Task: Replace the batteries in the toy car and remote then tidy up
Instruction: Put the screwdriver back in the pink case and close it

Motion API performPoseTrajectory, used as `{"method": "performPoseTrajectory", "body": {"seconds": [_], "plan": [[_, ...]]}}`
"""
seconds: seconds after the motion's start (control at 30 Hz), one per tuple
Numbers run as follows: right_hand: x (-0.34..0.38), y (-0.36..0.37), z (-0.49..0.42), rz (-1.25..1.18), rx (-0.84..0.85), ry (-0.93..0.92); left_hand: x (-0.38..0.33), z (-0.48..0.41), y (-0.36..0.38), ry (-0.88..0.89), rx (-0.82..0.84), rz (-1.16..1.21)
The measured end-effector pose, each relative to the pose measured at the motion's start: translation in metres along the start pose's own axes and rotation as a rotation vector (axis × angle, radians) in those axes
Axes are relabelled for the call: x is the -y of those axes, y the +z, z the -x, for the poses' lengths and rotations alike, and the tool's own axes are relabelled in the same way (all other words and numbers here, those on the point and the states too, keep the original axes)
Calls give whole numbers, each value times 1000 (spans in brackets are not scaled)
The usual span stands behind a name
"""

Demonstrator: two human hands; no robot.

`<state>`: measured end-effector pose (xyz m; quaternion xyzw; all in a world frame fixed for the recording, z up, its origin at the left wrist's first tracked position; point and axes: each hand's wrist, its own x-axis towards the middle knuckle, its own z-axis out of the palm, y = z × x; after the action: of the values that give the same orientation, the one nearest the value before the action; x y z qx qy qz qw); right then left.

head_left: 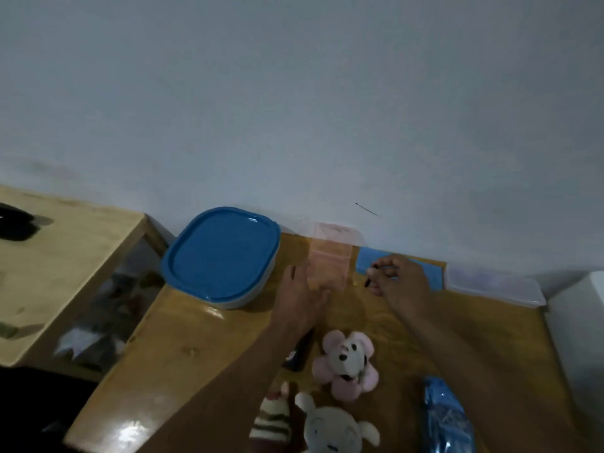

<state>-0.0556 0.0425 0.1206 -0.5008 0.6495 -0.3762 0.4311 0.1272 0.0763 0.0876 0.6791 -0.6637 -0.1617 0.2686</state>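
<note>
A small clear pinkish plastic box (330, 256) stands open on the wooden table (183, 348) near the wall. My left hand (302, 299) rests against its left side, fingers spread along it. Just right of the box, my right hand (400, 282) is closed around a thin dark stick-like tool (371, 273); what it is I cannot tell. A black object (299, 353) lies partly hidden under my left forearm. No toy car is in view.
A grey tub with a blue lid (222, 256) sits left of the box. A flat blue sheet (431, 273) and a clear lid (493, 286) lie at the back right. Plush toys (346, 364) and a blue packet (444, 420) crowd the front. A lower side table (65, 256) stands left.
</note>
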Motion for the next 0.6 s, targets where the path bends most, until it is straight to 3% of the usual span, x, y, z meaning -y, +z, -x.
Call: {"method": "performPoseTrajectory", "body": {"seconds": [0.1, 0.33, 0.5, 0.6], "plan": [[5, 31, -26, 42, -35, 27, 25, -26, 11, 154, -22, -132], [-2, 84, -65, 249, -101, 60, 64, -54, 39, -118, 176, 114], [-14, 98, -76, 458, 43, 46, 78, -62, 55, -200, 242, 210], [-18, 98, -77, 667, 190, -99, 82, -63, 60, -196, 242, 238]]}}
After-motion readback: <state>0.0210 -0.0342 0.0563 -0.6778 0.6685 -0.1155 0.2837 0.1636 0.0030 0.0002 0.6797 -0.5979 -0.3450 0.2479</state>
